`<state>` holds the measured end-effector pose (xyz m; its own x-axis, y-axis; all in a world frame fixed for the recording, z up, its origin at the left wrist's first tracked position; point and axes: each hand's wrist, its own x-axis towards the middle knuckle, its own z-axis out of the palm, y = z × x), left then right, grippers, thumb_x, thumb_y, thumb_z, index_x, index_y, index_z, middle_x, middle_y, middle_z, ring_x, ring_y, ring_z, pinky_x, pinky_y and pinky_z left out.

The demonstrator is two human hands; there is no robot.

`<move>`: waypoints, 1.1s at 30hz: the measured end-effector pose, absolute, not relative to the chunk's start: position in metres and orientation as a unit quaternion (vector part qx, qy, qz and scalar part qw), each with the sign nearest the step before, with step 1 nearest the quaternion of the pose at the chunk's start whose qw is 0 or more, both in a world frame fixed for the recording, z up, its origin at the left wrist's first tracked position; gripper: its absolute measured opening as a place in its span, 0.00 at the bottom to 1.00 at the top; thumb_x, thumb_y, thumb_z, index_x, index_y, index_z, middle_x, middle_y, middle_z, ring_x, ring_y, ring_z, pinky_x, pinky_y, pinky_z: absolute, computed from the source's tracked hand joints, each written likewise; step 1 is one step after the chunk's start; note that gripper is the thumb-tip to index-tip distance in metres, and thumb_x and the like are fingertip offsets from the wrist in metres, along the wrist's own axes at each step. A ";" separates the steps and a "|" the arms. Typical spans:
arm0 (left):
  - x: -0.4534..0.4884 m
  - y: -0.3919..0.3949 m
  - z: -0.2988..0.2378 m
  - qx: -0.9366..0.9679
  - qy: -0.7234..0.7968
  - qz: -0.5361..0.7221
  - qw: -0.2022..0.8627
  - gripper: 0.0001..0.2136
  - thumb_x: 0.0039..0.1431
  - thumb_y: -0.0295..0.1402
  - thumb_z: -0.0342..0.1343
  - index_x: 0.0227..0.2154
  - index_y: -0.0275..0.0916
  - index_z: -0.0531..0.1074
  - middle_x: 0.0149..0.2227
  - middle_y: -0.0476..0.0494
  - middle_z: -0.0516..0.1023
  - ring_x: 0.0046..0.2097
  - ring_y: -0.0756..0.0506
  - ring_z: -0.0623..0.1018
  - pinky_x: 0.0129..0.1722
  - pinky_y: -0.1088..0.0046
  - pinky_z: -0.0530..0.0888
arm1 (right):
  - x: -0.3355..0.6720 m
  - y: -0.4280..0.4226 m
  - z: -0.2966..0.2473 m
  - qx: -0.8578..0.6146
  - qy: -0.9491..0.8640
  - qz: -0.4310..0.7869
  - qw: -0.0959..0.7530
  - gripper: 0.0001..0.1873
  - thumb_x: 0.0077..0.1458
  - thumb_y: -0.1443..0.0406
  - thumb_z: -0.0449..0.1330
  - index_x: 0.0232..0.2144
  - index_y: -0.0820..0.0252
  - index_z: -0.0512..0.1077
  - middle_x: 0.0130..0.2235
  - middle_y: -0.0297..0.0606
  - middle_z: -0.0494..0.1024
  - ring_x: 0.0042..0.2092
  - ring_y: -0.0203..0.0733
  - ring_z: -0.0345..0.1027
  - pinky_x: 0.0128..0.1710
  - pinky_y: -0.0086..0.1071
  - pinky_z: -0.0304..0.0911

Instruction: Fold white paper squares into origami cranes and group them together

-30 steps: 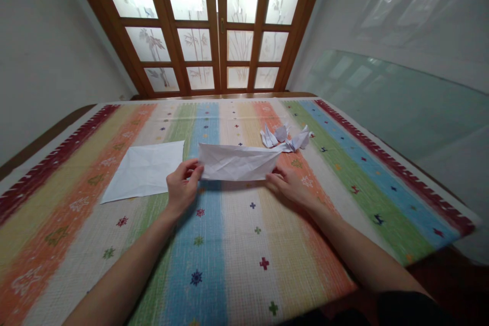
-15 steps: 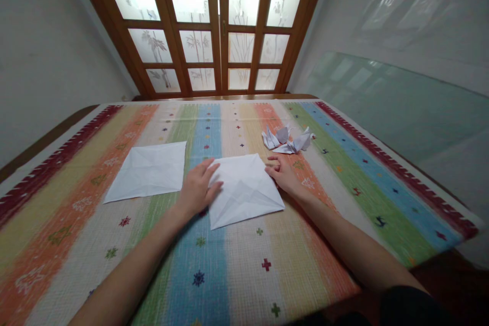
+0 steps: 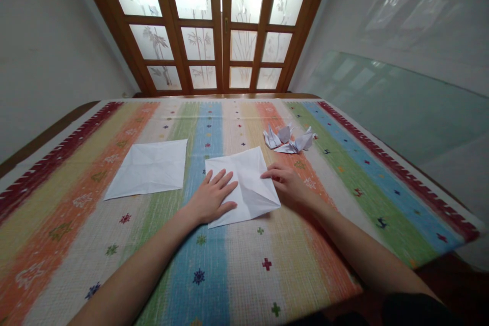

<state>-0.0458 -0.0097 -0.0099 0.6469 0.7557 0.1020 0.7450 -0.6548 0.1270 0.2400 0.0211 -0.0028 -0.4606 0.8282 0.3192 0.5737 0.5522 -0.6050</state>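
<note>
A creased white sheet of paper (image 3: 248, 175) lies in front of me on the striped tablecloth. My left hand (image 3: 214, 196) rests flat on its left part, fingers spread. At the paper's right edge, my right hand (image 3: 284, 181) pinches the rim between thumb and fingers, and that side is lifted a little off the cloth. Creases run across the sheet toward its lower right corner. To the left lies a second creased white sheet (image 3: 148, 168), untouched. Folded paper cranes (image 3: 292, 140) sit just beyond my right hand.
The striped tablecloth (image 3: 141, 265) covers the table, patterned with small stars and animals. Past the table's far edge stand wooden doors with frosted panes (image 3: 200, 43). A pale green glass panel (image 3: 401, 102) leans along the right wall.
My left hand has slid right onto the paper and flattened. My right hand has taken hold of the right edge and raised it slightly. The view has shifted a little.
</note>
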 end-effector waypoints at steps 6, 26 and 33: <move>-0.050 -0.006 -0.014 0.803 0.458 0.383 0.005 0.26 0.67 0.49 0.34 0.55 0.39 0.65 0.56 0.33 0.70 0.59 0.37 0.68 0.58 0.53 0.62 | 0.225 -0.012 0.039 -0.354 -0.893 -0.189 0.204 0.10 0.59 0.73 0.55 0.31 0.58 0.75 0.41 0.41 0.75 0.43 0.44 0.64 0.43 0.38 0.57; -0.070 0.006 -0.014 0.829 0.350 0.416 0.132 0.16 0.65 0.40 0.48 0.36 0.41 0.80 0.35 0.39 0.83 0.37 0.43 0.80 0.40 0.62 0.75 | 0.212 -0.020 0.047 -0.452 -0.831 -0.088 0.312 0.18 0.57 0.62 0.60 0.51 0.56 0.68 0.50 0.47 0.74 0.53 0.54 0.64 0.57 0.54 0.53; -0.071 0.007 -0.016 0.744 0.464 0.404 0.261 0.16 0.60 0.44 0.52 0.40 0.40 0.78 0.34 0.42 0.83 0.34 0.44 0.81 0.35 0.65 0.77 | 0.221 0.021 -0.006 -0.467 -0.709 0.355 0.391 0.29 0.50 0.57 0.63 0.54 0.56 0.62 0.44 0.43 0.76 0.44 0.46 0.73 0.44 0.42 0.69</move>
